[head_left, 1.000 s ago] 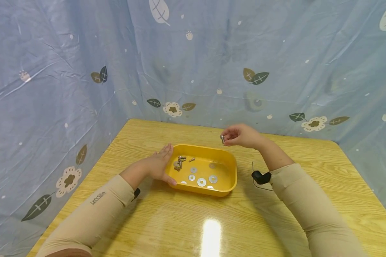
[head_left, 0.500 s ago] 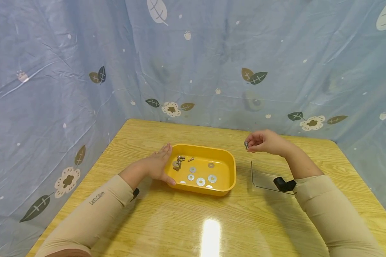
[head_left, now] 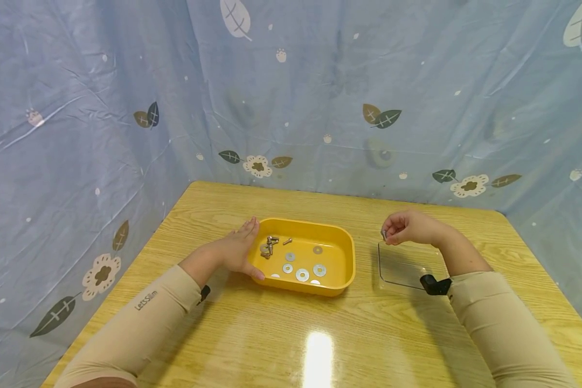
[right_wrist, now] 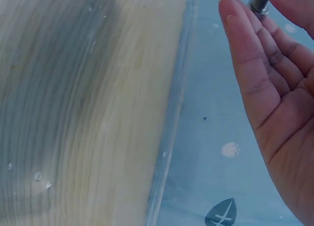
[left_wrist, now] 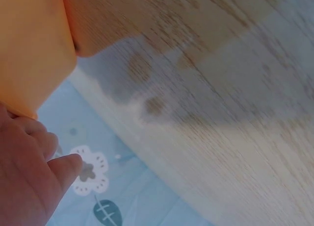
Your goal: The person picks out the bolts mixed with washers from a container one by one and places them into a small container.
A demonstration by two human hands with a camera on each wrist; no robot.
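My right hand [head_left: 412, 229] pinches a metal bolt [head_left: 383, 235] between thumb and fingers, above the far-left corner of a clear plastic box [head_left: 402, 283]. In the right wrist view, the threaded shank of the bolt [right_wrist: 261, 3] shows by the fingertips. My left hand [head_left: 235, 249] rests against the left end of a yellow tray [head_left: 350, 264], its fingers extended toward the far corner and the thumb at the near rim. Inside the tray lie a small cluster of bolts [head_left: 270, 245], a separate bolt [head_left: 288, 241] and several flat washers [head_left: 302, 275].
The tray and clear box stand side by side on a wood-grain table [head_left: 252, 328], with a gap between them. A patterned blue curtain [head_left: 310, 97] hangs behind the table and along its left side. Black wrist-camera mounts [head_left: 435, 284] protrude beneath the sleeves.
My right hand has carried the bolt rightward from above the tray's far-right side, then lower, to the clear box. The left hand and tray have stayed put.
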